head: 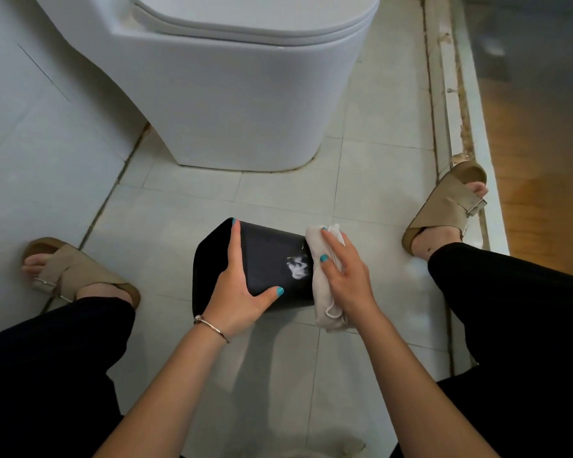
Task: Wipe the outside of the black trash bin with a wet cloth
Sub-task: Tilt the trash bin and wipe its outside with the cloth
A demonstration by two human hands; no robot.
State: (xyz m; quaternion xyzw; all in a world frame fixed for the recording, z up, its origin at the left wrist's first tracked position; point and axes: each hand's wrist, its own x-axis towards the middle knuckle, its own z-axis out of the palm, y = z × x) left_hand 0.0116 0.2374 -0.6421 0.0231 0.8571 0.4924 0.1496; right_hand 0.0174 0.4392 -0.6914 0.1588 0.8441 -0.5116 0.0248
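The black trash bin [272, 259] lies on its side on the floor, long axis left-right: left hand [242, 285] grips its mouth end, right hand [344, 269] presses the cloth [321, 285], fingers straight, against its base end.

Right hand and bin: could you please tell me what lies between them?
In the head view, the cloth lies between the right hand and the bin; the hand presses it onto the bin's end.

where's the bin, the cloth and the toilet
black trash bin [272, 256]: head view, on its upturned dark side wall
cloth [321, 292]: head view, on the folded part against the bin's right end
toilet [245, 104]: head view, on the white front of its base
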